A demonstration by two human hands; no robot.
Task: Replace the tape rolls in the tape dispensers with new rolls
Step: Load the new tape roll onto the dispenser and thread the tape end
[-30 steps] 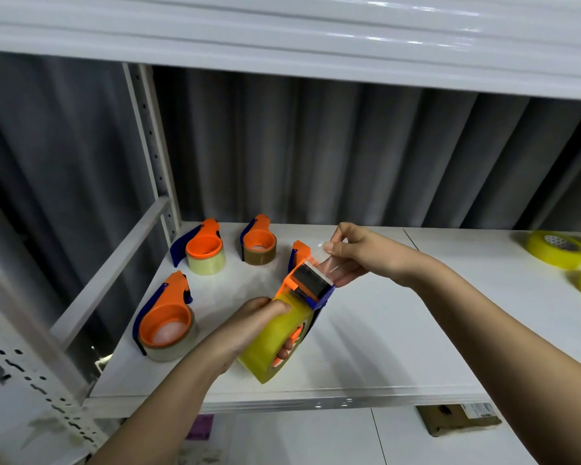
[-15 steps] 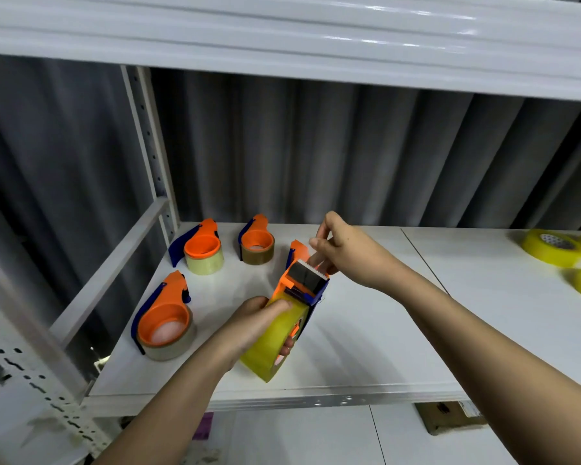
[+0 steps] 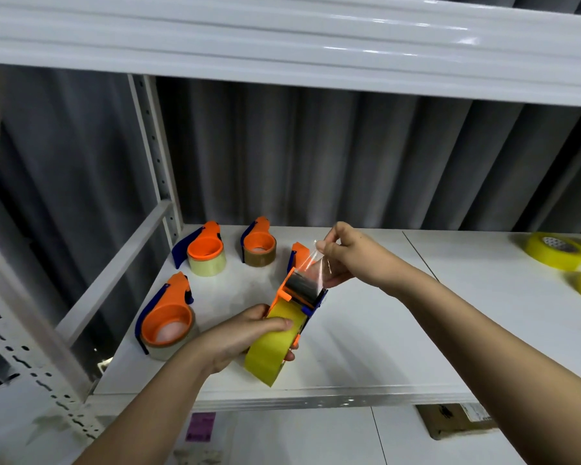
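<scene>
My left hand [image 3: 239, 337] grips an orange and blue tape dispenser [image 3: 301, 293] by its fat yellow tape roll [image 3: 274, 347], held above the white shelf [image 3: 366, 347]. My right hand [image 3: 353, 256] pinches the clear free end of the tape [image 3: 312, 263], which stretches up from the dispenser's front plate. Three more orange dispensers stand on the shelf's left part: one with a pale roll [image 3: 166, 322] nearest, one with a clear yellowish roll [image 3: 205, 253] behind it, and one with a brown roll [image 3: 259, 245] at the back.
Several loose yellow tape rolls [image 3: 555, 251] lie at the shelf's far right. A white shelf board [image 3: 282, 48] hangs overhead, a perforated upright [image 3: 155, 152] stands at the left, and a grey curtain closes the back. A cardboard box [image 3: 457, 419] sits on the level below.
My right hand has pulled the clear tape end up and to the right, away from the dispenser's front. My left hand keeps its hold on the roll in about the same place.
</scene>
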